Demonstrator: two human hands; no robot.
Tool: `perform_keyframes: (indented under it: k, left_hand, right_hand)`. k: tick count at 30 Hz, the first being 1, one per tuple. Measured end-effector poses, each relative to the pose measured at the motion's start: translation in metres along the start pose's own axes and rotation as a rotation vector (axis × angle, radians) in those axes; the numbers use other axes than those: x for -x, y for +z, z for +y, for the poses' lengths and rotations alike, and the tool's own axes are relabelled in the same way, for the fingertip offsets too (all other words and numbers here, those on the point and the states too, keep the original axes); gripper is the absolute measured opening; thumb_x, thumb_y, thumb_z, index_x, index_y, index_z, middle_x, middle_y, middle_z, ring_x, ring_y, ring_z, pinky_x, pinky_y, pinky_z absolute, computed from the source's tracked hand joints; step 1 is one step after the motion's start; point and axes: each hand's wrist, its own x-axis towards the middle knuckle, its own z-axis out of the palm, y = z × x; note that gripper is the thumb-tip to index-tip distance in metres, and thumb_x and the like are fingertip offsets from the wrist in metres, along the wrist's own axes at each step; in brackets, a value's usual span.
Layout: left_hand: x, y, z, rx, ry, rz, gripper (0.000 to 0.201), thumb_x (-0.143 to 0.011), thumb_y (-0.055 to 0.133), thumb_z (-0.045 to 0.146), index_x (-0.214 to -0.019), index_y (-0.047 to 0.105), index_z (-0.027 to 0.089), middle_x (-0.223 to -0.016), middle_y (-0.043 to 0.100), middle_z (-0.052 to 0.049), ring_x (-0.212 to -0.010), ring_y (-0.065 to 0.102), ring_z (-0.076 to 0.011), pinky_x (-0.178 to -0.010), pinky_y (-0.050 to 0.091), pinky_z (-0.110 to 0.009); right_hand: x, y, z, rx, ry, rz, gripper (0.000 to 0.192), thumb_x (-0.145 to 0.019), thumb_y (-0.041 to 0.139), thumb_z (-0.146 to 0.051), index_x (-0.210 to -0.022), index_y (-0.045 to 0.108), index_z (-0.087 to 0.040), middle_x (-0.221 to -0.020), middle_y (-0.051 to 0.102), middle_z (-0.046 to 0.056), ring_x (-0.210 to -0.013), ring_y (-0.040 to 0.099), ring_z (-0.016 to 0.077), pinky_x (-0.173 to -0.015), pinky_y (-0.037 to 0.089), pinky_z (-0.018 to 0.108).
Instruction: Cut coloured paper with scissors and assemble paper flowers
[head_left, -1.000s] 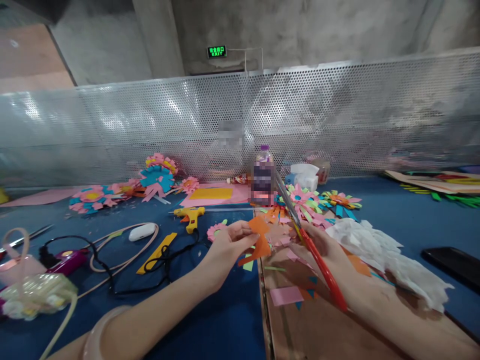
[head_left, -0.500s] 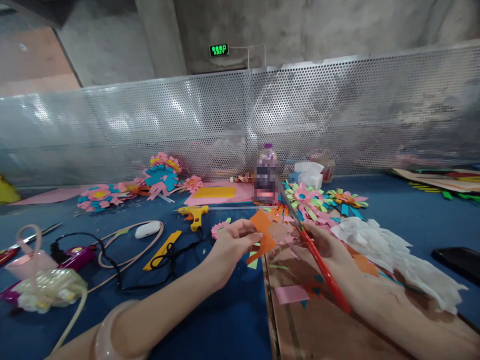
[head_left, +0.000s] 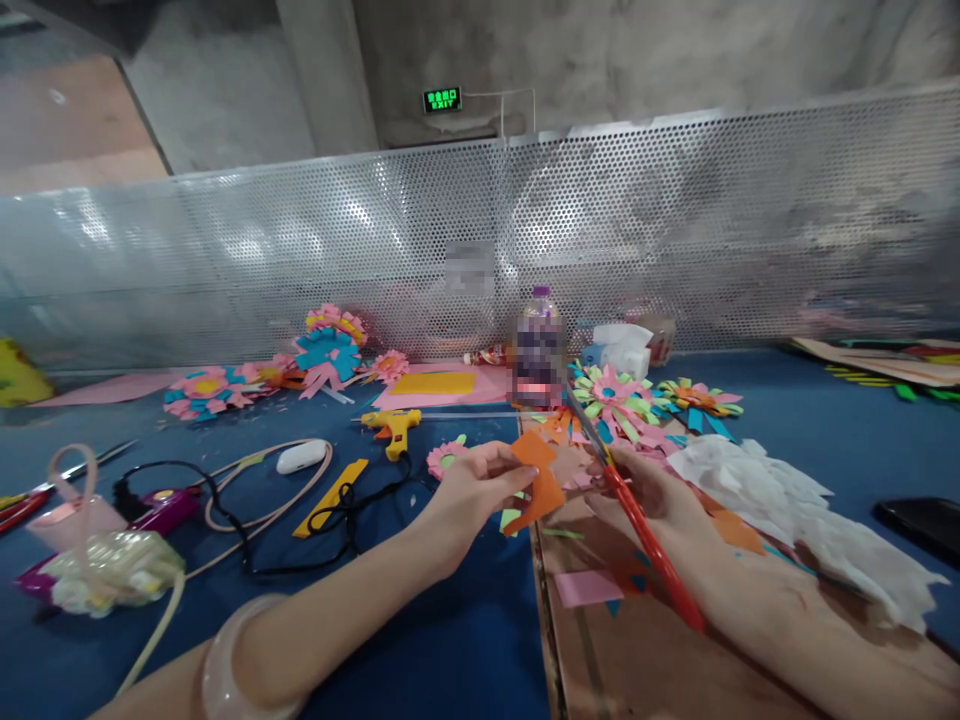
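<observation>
Orange paper, a small cut piece [head_left: 538, 478], is pinched between the thumb and fingers of the left hand [head_left: 471, 490], closed lightly on its edge just above the blue desk [head_left: 420, 640]. The right hand [head_left: 654, 492] is wrapped shut around long red-handled scissors [head_left: 630, 510], blades pointing up and away beside the paper. Since a moment ago the piece has dropped slightly and turned in the fingers, while the blades hold much the same line; I judge the paper is being repositioned against the scissors. Scraps litter the brown cardboard sheet [head_left: 600, 650] underneath; a yellow glue gun [head_left: 392, 428] lies apart.
</observation>
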Motion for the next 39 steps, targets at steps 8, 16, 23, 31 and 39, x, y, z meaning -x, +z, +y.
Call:
perform_keyframes:
  k: [8,16,23,31,39]
  left_hand:
    - [0.005,0.003,-0.002,-0.100,-0.085,-0.192,0.019,-0.069,0.067,0.026,-0.081,0.060,0.013,-0.075,0.062,-0.004,-0.064,0.055,-0.0098,-0.063,0.042,-0.023]
    - [0.009,0.007,0.001,-0.078,-0.100,-0.235,0.018,-0.067,0.068,0.025,-0.077,0.059,0.014,-0.073,0.062,-0.003,-0.060,0.055,-0.0099,-0.062,0.042,-0.023]
    - [-0.001,-0.001,-0.003,0.080,0.082,0.018,0.016,-0.070,0.066,0.025,-0.079,0.059,0.013,-0.080,0.064,-0.005,-0.073,0.059,-0.0122,-0.070,0.046,-0.025]
    - [-0.007,-0.009,0.007,0.221,0.255,0.332,0.019,-0.066,0.070,0.025,-0.075,0.056,0.014,-0.077,0.062,-0.001,-0.072,0.059,-0.0111,-0.068,0.047,-0.024]
    - [-0.004,-0.007,0.007,0.207,0.254,0.363,0.024,-0.066,0.069,0.031,-0.074,0.053,0.015,-0.070,0.058,0.001,-0.062,0.055,-0.0080,-0.049,0.039,-0.017]
  right_hand:
    - [0.004,0.003,-0.008,0.011,-0.027,0.010,0.036,-0.066,0.066,-0.030,-0.099,0.055,-0.018,-0.087,0.060,0.003,-0.077,0.055,0.0166,-0.067,0.046,0.025]
    - [0.000,0.001,-0.002,-0.011,-0.026,-0.016,0.042,-0.064,0.067,-0.028,-0.103,0.055,-0.018,-0.088,0.061,0.004,-0.077,0.057,0.0180,-0.067,0.048,0.028]
    - [0.003,-0.004,-0.011,0.144,-0.041,0.052,0.037,-0.070,0.061,-0.039,-0.101,0.056,-0.019,-0.087,0.063,0.004,-0.080,0.059,0.0204,-0.068,0.048,0.028]
    - [-0.001,-0.031,-0.033,0.549,-0.100,-0.106,0.017,-0.070,0.053,-0.031,-0.083,0.058,-0.020,-0.070,0.064,0.002,-0.059,0.058,0.0192,-0.051,0.044,0.027]
    - [0.001,-0.028,-0.025,0.778,-0.193,-0.099,0.019,-0.070,0.050,-0.027,-0.083,0.062,-0.022,-0.083,0.067,0.006,-0.069,0.061,0.0220,-0.056,0.043,0.029]
